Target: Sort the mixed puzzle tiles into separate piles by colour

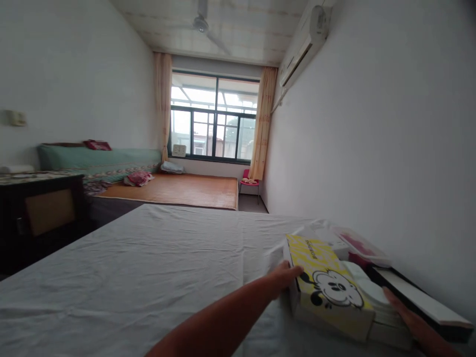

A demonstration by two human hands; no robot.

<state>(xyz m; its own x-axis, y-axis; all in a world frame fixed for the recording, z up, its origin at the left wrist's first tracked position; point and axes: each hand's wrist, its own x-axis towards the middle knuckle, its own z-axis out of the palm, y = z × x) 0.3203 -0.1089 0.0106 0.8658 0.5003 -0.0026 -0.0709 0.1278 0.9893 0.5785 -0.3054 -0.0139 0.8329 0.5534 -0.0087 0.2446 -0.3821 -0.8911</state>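
A yellow-and-white cardboard box (327, 253) with a cartoon dog face and the word BOBDOG lies at the right of the white-sheeted surface. My left hand (288, 275) grips its left long side, thumb on the lid edge and fingers at the side wall. Against the box's right side sits a stack of white, rounded-end items (366, 285); their kind I cannot make out. My right hand (399, 307) is closed at the right edge of this stack, its fingers partly hidden.
Right of the stack lies a long black box (420, 297) with a pale top. Behind it is a clear plastic container (362, 245) with pink contents. The wall borders these things. Farther off are a bed (186, 188), a dark cabinet (40, 213) and a red chair (248, 179).
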